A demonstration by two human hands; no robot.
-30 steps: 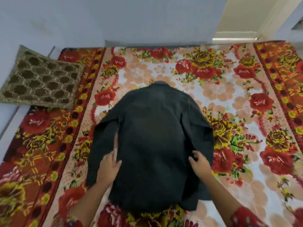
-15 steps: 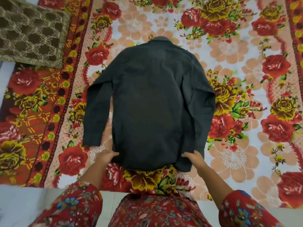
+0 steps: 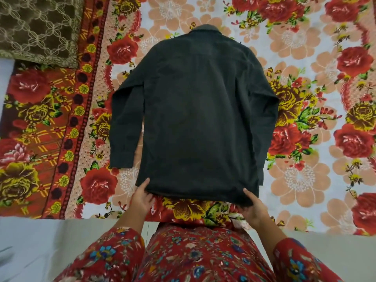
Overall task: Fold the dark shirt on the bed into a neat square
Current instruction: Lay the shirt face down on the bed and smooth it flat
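Observation:
The dark shirt (image 3: 195,115) lies flat, back side up, on the flowered bed cover, collar pointing away from me. Its left sleeve hangs down along the left side; the right sleeve lies folded along the right edge. My left hand (image 3: 141,197) grips the hem at the bottom left corner, thumb on top of the cloth. My right hand (image 3: 253,208) grips the hem at the bottom right corner, thumb on top and fingers under the cloth.
The bed cover (image 3: 305,180) with red and yellow roses spreads to both sides. A brown patterned cushion (image 3: 38,29) lies at the top left. The bed's near edge (image 3: 50,216) runs just below my hands, with pale floor beyond.
My hands slid from the shirt's middle down to its hem and took hold of the two bottom corners. The view tilted down, bringing the bed edge into sight.

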